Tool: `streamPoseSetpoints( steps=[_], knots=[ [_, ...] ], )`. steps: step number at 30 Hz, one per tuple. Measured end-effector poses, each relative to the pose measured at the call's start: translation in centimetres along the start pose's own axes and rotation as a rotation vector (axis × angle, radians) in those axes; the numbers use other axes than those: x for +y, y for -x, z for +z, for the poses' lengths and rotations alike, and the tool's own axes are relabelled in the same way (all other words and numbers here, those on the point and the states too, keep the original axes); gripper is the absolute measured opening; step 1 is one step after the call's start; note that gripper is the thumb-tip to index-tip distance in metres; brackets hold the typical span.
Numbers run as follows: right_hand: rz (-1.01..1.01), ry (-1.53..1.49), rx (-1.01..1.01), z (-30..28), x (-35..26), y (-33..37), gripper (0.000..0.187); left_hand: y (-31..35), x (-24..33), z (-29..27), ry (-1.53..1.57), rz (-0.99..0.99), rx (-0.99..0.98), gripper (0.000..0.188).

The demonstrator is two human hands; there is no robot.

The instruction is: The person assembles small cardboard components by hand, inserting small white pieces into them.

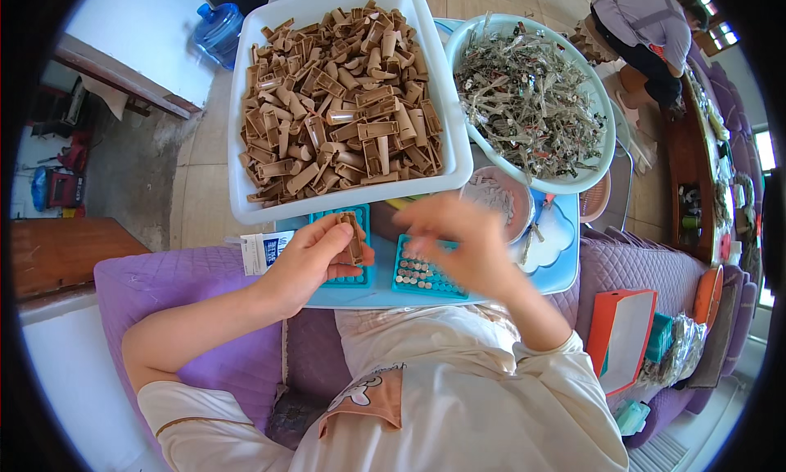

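Note:
My left hand (309, 257) is closed around a small brown plastic casing (352, 238), its hollow side facing up. To the right, my right hand (458, 233) is smeared by motion, so its fingers cannot be made out. It hovers over a teal tray (395, 287) where rows of small round silvery pieces (413, 271) sit. Another teal tray (366, 216) lies partly hidden behind my left hand and the casing.
Beyond my hands, a white bin (344, 209) holds many brown casings (336, 103). A pale green basin (604, 136) is heaped with clear strips and small parts (528, 95). A pinkish bowl (521, 200) stands below it. Another person (643, 30) bends at far right.

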State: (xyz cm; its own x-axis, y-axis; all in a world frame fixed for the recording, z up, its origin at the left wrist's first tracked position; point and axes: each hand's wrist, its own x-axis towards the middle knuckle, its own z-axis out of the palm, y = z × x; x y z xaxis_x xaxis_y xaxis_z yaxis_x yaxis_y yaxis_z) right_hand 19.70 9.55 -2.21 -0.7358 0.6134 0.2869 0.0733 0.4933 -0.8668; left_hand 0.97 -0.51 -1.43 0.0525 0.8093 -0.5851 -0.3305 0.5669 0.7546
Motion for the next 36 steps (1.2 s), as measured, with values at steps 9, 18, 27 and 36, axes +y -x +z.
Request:
streamPoseSetpoints(
  steps=[9, 18, 27, 36],
  knots=[
    [0.294, 0.962, 0.577, -14.7, 12.9, -7.5, 0.02, 0.9, -1.5, 0.7, -1.301, 0.162, -0.592, 0.018],
    [0.256, 0.931, 0.409, -14.1, 13.1, -7.8, 0.021, 1.2, -5.3, -2.2, -2.131, 0.721, -0.522, 0.022],
    [0.099, 0.047, 0.786, -17.6, 13.1, -7.2, 0.018, 0.7, -5.1, -2.1, -2.141, 0.83, -0.478, 0.021],
    [-0.266, -0.207, 0.9, -25.0, 3.1, -11.3, 0.015, 0.3, -5.2, -2.3, -2.124, 0.798, -0.521, 0.022]
  ],
)
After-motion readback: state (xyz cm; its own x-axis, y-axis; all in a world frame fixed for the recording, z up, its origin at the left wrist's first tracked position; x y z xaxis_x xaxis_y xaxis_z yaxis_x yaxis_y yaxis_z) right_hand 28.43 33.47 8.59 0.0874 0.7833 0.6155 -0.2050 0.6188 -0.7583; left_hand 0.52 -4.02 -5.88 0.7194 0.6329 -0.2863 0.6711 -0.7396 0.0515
